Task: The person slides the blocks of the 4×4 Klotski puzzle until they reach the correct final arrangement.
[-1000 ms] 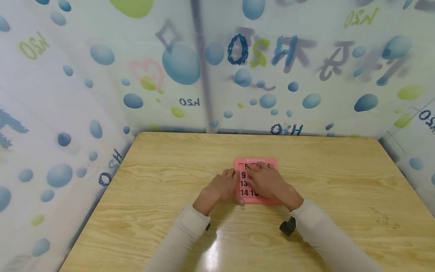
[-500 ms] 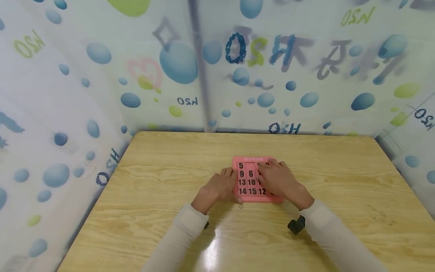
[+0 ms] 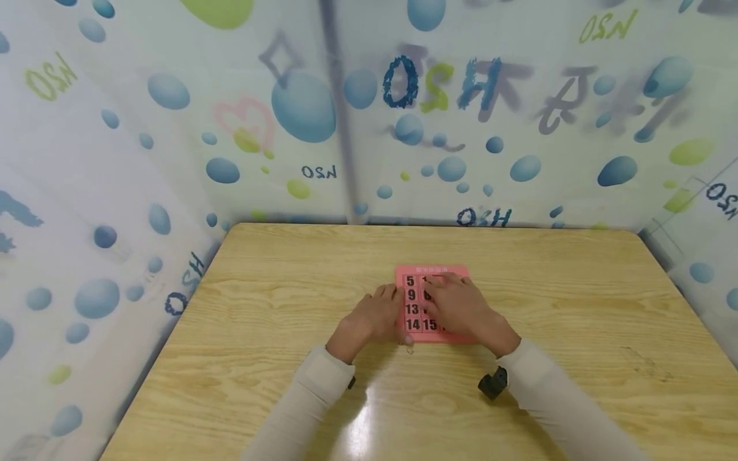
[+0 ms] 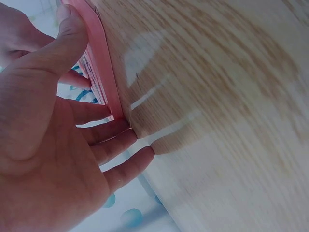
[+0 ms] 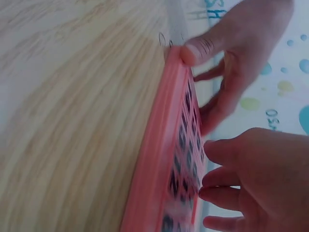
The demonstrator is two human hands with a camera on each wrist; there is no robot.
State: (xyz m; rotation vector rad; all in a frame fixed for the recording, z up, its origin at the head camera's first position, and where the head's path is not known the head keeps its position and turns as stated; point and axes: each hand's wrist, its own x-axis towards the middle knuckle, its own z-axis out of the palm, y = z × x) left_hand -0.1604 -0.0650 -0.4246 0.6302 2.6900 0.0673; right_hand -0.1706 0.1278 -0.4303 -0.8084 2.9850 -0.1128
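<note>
A pink sliding number puzzle lies on the table, black numbers on its tiles. My left hand grips its left side, thumb at the near left corner and fingers along the edge. In the left wrist view, the left fingertips reach down to the wood beside the pink frame. Over the right part of the board is my right hand, fingertips at the upper tiles, covering many numbers. The right wrist view has the right fingers lightly bent, right at the tile face, holding nothing.
The light wooden table spreads around the puzzle. A wall sheet with blue and green drops stands behind it and at the sides. A small thin loop lies at the puzzle's near left corner. A dark device sits under the right wrist.
The 5 has slid left into the top row's first column, and a 1 has followed into the second. My right hand moved right, then back left. The left hand stayed.
</note>
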